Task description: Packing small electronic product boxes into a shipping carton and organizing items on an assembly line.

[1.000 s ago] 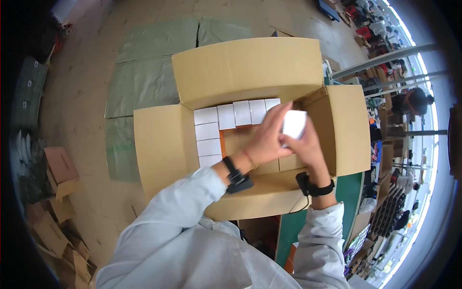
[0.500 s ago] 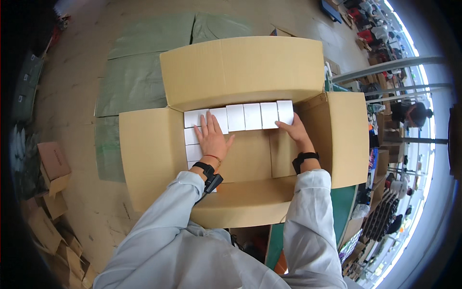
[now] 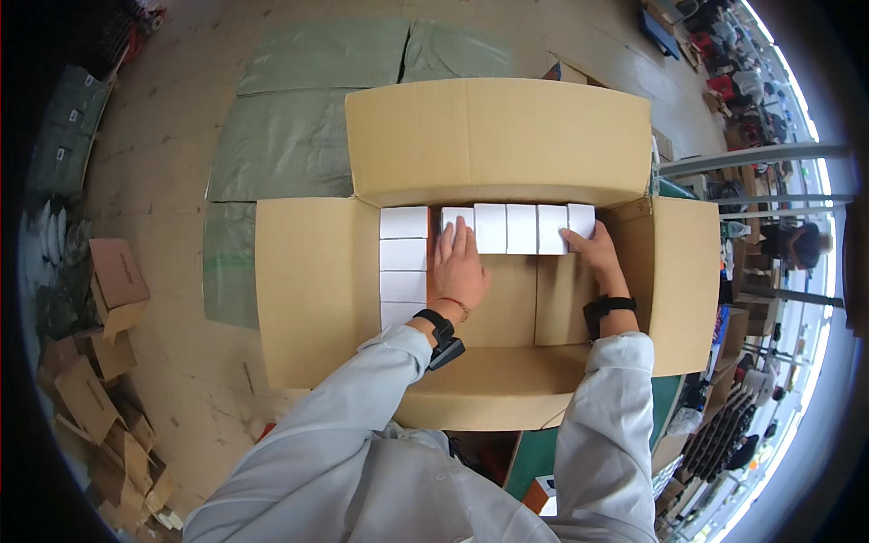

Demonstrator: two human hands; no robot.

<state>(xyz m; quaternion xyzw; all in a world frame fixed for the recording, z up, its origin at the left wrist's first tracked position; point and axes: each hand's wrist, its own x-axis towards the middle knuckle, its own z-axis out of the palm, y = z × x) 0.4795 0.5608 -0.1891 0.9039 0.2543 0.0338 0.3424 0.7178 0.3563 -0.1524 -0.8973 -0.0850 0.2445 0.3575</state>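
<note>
Inside a large open cardboard carton point(image 3: 500, 140), small white-topped boxes stand in two groups. A row of white boxes point(image 3: 491, 228) runs along the far wall, and a column of white boxes point(image 3: 403, 254) lines the left wall. My left hand point(image 3: 462, 270) has its fingers stretched out against the left end box of the row, partly covering it. At the row's right end, my right hand point(image 3: 599, 253) grips the end box, thumb on its near side; its other fingers are mostly hidden. Between column and row is a gap showing an orange-red box side.
The carton's flaps are folded outward, and a green surface point(image 3: 536, 452) shows beneath it. Loose cardboard boxes point(image 3: 86, 394) lie at the left, near grey-green sheeting point(image 3: 281, 145) on the floor. A person point(image 3: 797, 242) is far right, by metal bars and cluttered shelving.
The row has shifted right, away from the left column, opening a gap between them. My left hand has moved off the column to the row's left end. The whole view has shifted slightly.
</note>
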